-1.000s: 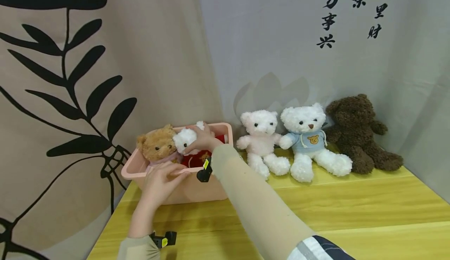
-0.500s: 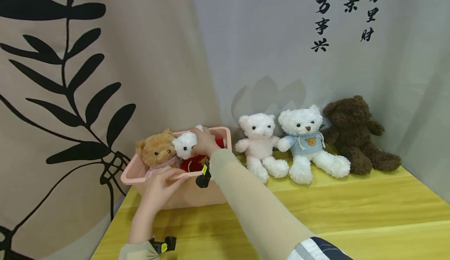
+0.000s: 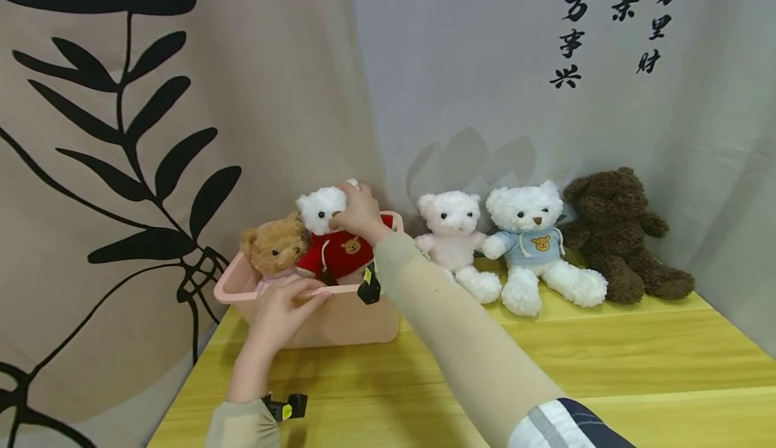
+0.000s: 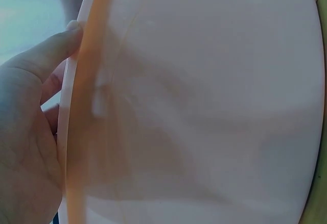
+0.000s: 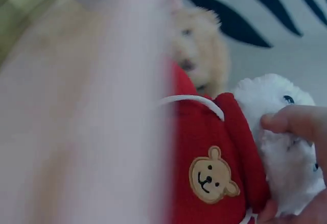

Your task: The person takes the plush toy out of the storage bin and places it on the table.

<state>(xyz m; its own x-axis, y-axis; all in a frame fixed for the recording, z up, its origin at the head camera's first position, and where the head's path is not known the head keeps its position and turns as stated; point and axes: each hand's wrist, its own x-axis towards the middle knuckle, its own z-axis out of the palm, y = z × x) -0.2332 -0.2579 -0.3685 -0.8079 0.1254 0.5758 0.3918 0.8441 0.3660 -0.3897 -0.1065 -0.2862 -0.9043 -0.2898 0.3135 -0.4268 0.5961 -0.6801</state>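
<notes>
A pink plastic basket (image 3: 345,320) stands at the left of the wooden table. My left hand (image 3: 281,310) grips its near rim, thumb outside and fingers over the edge; the left wrist view shows the thumb (image 4: 61,43) against the rim. My right hand (image 3: 360,212) holds a white teddy bear (image 3: 317,211) in a red hoodie (image 5: 204,147) by the head. That bear is upright, its head and chest above the rim, its lower body hidden in the basket. Beside it inside sits a light brown teddy bear (image 3: 275,249).
To the right, against the fabric backdrop (image 3: 291,84), sit a pale pink teddy bear (image 3: 451,232), a white teddy bear in a blue hoodie (image 3: 527,239) and a dark brown teddy bear (image 3: 618,232). Wooden table surface (image 3: 606,360) lies in front of them.
My right hand has raised the red-hoodie teddy bear, so its hoodie front now shows above the basket rim. My left hand stays on the rim.
</notes>
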